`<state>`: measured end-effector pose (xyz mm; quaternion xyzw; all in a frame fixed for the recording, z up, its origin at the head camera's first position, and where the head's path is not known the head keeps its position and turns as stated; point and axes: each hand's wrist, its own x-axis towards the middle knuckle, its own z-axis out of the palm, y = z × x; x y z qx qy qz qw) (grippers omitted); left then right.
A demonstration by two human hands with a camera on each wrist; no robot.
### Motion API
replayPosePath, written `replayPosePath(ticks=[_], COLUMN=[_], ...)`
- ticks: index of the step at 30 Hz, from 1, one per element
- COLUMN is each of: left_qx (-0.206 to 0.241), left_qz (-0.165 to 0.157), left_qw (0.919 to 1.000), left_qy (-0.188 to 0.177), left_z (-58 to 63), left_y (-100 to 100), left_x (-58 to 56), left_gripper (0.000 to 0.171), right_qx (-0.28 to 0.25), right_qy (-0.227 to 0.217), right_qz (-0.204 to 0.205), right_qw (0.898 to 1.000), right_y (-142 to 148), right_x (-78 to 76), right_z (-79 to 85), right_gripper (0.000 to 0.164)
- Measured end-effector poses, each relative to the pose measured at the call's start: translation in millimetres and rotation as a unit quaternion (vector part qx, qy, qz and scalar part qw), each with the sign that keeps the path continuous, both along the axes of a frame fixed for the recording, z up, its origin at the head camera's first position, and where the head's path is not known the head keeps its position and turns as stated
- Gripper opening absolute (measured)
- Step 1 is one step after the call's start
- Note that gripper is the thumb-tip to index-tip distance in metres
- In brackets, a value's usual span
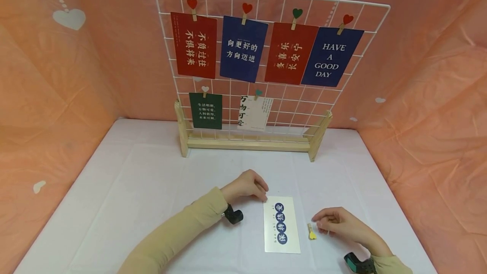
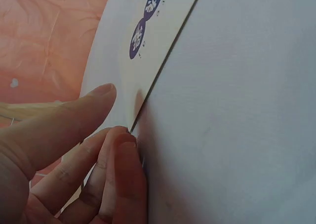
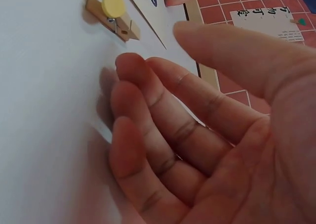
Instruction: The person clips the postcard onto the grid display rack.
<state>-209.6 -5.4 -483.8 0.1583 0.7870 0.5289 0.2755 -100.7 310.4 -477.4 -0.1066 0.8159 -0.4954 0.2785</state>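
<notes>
A white card [image 1: 282, 224] with blue round Chinese characters lies on the white table. At its far left corner is my left hand [image 1: 249, 184]; in the left wrist view the fingertips [image 2: 124, 137] meet the card's corner, with the thumb raised apart from them. Just right of the card lies a small wooden clothespin [image 1: 311, 231] with a yellow heart. My right hand [image 1: 344, 224] rests beside it, fingers loosely bent and holding nothing. In the right wrist view a gap shows between the fingertips and the clothespin [image 3: 113, 16].
Behind stands a white wire grid [image 1: 293, 113] on a wooden base [image 1: 247, 143]. Several cards hang from it by heart clothespins, including a green card [image 1: 206, 111] and a white card [image 1: 254, 115] in the lower row. Orange cloth [image 1: 57, 88] surrounds the table.
</notes>
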Motion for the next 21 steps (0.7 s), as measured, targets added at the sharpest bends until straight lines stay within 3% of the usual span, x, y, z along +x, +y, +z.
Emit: replayPosePath(ticks=[8,21], left_qx=[-0.016,-0.057], left_qz=[-0.005,-0.012], left_qw=[0.9991,0.9925], left_qy=[0.040,0.107], left_z=[0.9,1.3], left_y=[3.4,6.3], left_x=[3.4,7.4], left_gripper=[0.023,0.027], right_qx=[0.012,-0.007], right_qy=[0.031,0.033], right_qz=[0.001,0.012], right_qw=[0.999,0.999], right_y=[-5.1,-4.4], right_x=[2.2,3.7], right_z=[-3.8,-4.5], right_gripper=[0.023,0.023])
